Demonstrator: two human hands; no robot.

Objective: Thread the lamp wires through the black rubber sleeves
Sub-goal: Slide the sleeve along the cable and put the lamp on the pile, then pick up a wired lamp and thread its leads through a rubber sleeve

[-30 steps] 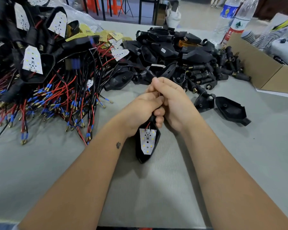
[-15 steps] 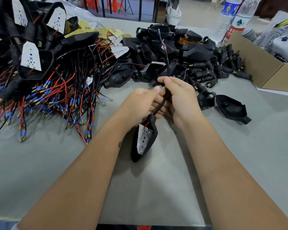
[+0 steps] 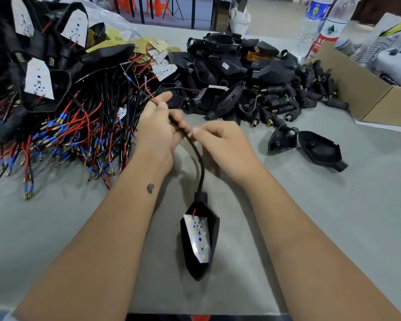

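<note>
A lamp housing [image 3: 200, 237] with a white LED board [image 3: 198, 239] lies on the grey bench [image 3: 333, 228], just in front of the person. From its neck a black rubber sleeve [image 3: 198, 163] curves up to the two hands. The left hand [image 3: 156, 133] is curled round the upper part of the sleeve, and the red and black lamp wires [image 3: 146, 92] come out above its thumb, their ends free over the pile. The right hand [image 3: 220, 141] pinches the sleeve just below, thumb and forefinger closed on it; the fingertips are blurred, so the exact hold cannot be made out.

The threading is judged to be largely done on this piece, since wire ends show beyond the sleeve.

Several faults could be caused from here:
- If the wires are pulled hard with the left-hand grip, the solder joints at the LED board could be strained — only a short red lead is seen at the neck.
- If the sleeve is drawn up rather than pushed down, it could be unseated from the neck of the housing.
- The free wire ends hang close over the heap of wired lamps [image 3: 56, 117] with blue-sleeved terminals, so they could be snagged there.
- The housing is held by nothing — it could be dragged across the bench by any tug.
</note>
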